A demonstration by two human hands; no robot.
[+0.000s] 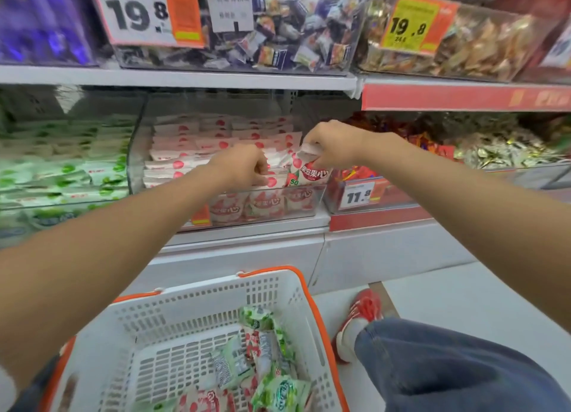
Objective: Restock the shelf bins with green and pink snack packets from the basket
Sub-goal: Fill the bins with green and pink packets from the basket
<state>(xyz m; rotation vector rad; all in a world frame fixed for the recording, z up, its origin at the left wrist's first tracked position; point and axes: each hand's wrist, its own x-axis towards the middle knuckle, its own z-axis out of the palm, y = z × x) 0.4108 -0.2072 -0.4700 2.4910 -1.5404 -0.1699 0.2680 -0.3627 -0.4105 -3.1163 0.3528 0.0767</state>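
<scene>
Both my hands reach into the clear shelf bin point(318, 200) of pink snack packets point(222, 144). My right hand point(332, 142) pinches the top edge of one pink packet point(309, 172), which stands upright at the bin's right front. My left hand point(242, 167) has its fingers curled down onto the stacked pink packets in the bin's front row; whether it grips one is hidden. To the left is the bin of green packets point(61, 170). Below, the white basket point(197, 300) with orange rim holds several green and pink packets point(262, 359).
A bin with an 11.8 price tag point(358, 196) sits right of the pink bin. The upper shelf point(185, 77) overhangs the bins with candy bins and 19.8 tags. My leg and red shoe point(361, 319) are on the floor right of the basket.
</scene>
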